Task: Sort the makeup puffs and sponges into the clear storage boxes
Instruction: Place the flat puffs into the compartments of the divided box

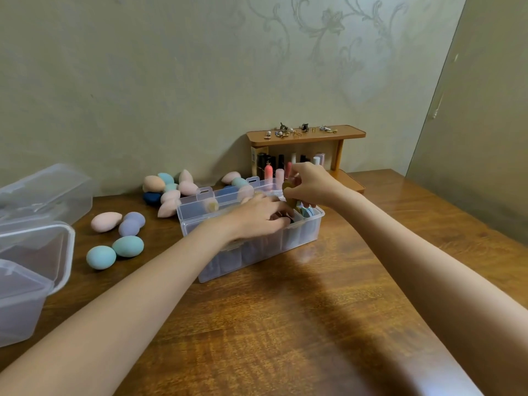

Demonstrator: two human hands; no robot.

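At the centre of the frame, a clear storage box sits on the wooden table, its near wall frosted and its inside split by dividers. Over the box's middle, the left hand reaches down with fingers curled among dark items inside; whether it actually grips one cannot be told, since the fingertips are blurred. Just right of it and a little higher, the right hand pinches a stack of flat brownish puffs above the box's far right end. Blue round puffs stand on edge in the right-hand compartment below them. Left of centre, four egg-shaped sponges lie loose on the table: one pink, one lilac, two teal. Behind the box, against the wall, more sponges form a pile. At the left edge stand other clear boxes. Upper right of the box, a small wooden shelf carries lipsticks and jewellery.
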